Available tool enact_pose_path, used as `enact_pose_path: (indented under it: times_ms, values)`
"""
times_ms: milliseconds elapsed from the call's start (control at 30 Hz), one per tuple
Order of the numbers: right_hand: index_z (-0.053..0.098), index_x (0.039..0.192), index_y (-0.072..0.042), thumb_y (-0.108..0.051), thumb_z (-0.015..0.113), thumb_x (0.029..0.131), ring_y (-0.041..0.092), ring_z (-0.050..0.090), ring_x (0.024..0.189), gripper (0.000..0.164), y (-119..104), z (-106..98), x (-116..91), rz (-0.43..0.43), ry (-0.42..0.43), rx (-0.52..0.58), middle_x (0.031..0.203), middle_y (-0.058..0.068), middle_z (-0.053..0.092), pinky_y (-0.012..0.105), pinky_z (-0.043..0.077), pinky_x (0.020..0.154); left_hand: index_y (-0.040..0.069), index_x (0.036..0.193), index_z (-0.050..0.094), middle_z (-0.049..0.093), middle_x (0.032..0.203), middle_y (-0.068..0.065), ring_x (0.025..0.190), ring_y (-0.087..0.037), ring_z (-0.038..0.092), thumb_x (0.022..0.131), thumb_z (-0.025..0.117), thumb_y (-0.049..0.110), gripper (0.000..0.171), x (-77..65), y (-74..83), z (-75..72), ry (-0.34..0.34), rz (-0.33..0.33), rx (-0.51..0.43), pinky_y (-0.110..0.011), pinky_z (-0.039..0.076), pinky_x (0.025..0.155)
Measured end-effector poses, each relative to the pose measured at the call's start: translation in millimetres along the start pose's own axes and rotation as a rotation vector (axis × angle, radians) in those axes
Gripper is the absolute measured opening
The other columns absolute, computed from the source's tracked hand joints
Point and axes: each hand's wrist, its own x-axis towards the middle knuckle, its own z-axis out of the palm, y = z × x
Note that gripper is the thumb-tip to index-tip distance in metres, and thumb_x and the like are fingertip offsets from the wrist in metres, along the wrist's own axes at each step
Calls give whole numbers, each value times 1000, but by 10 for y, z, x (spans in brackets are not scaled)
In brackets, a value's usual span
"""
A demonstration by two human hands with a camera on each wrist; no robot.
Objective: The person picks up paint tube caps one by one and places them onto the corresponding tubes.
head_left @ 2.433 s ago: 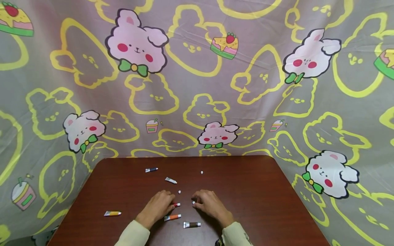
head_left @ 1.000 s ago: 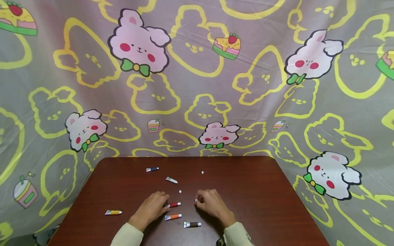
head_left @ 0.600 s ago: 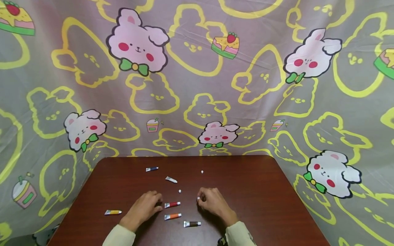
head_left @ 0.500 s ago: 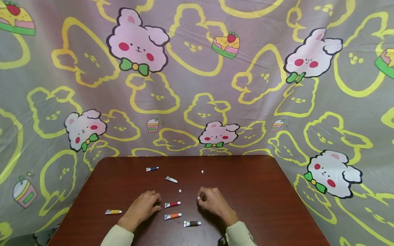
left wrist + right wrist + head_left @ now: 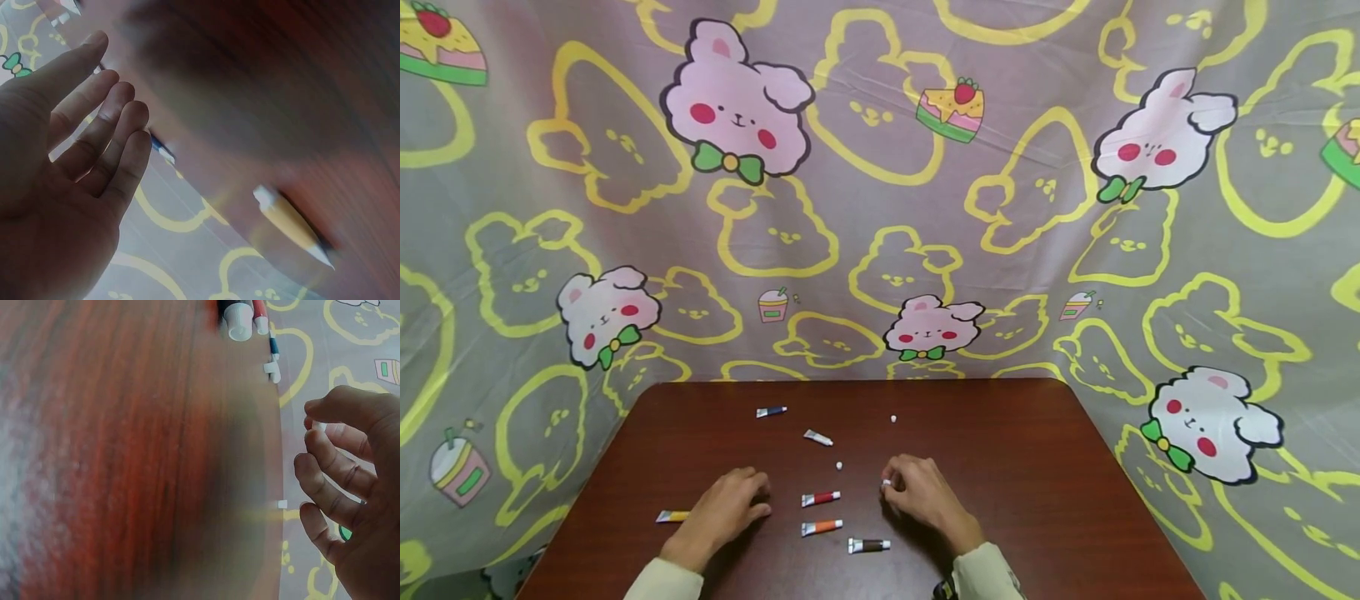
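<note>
Small white cap (image 5: pixel 886 483) pinched in right hand (image 5: pixel 922 496). Yellow tube (image 5: pixel 672 517), white-capped, lies on table (image 5: pixel 1007 492) near left hand (image 5: pixel 718 508), part-hidden in head view.

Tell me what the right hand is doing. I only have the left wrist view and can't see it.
Observer: The right hand pinches a small white cap at its fingertips.
Operator: Name one tube I'm missing.
Observer: A dark brown paint tube, lower and farther right than the orange paint tube in the head view.
Operator: Loose caps?
Observer: Two: a nearer loose cap and a farther loose cap, both white.
</note>
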Motion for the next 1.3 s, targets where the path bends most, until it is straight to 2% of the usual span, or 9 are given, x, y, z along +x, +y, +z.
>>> enact_pose_path:
  times_ms: [167,333,633,767,1000,1133,1300]
  values:
    - [75,89,-19,-17,82,86,-1,62,72,8,-5,-23,-19,-53,52,-54,79,-10,71,29,50,72,20,88,69,61,86,8,82,-17,65,81,95,21,28,-56,-98,-81,-31,-68,-3,-39,55,75]
    - [77,90,-19,-16,83,85,-2,62,71,8,-25,-54,-23,-79,87,-90,81,-11,76,33,50,74,21,91,70,63,90,7,85,-18,66,81,95,24,28,-126,-205,-153,-49,-96,0,-42,56,77]
    - [75,93,-17,-14,83,84,-5,62,71,12,-121,-145,38,-41,36,-36,78,-10,74,32,50,78,16,98,73,65,95,3,88,-22,69,80,96,24,31,-291,-394,-255,-72,-138,0,-45,58,79]
    - [74,92,-19,-15,83,84,-5,62,72,13,-153,-169,48,-21,20,-48,78,-11,74,34,50,81,15,102,75,65,97,4,89,-21,69,80,96,24,32,-350,-459,-296,-91,-159,-7,-44,58,79]
    - [75,93,-20,-16,83,85,-5,62,74,12,-182,-187,51,2,-3,-55,80,-11,74,34,48,82,14,108,76,66,104,3,86,-15,65,80,96,25,36,-405,-540,-374,-187,-232,-43,-42,58,79]
    - [75,92,-20,-15,83,85,-4,63,74,12,-196,-202,62,-9,6,-51,79,-11,74,34,48,82,14,107,75,65,103,2,86,-16,66,78,97,23,37,-445,-583,-385,-204,-233,-41,-41,58,78]
    - [76,91,-20,-16,83,85,-4,63,73,11,-202,-214,75,-28,20,-59,78,-11,75,35,50,82,17,104,73,65,103,5,89,-17,72,78,96,18,34,-502,-644,-373,-185,-216,-31,-35,58,77]
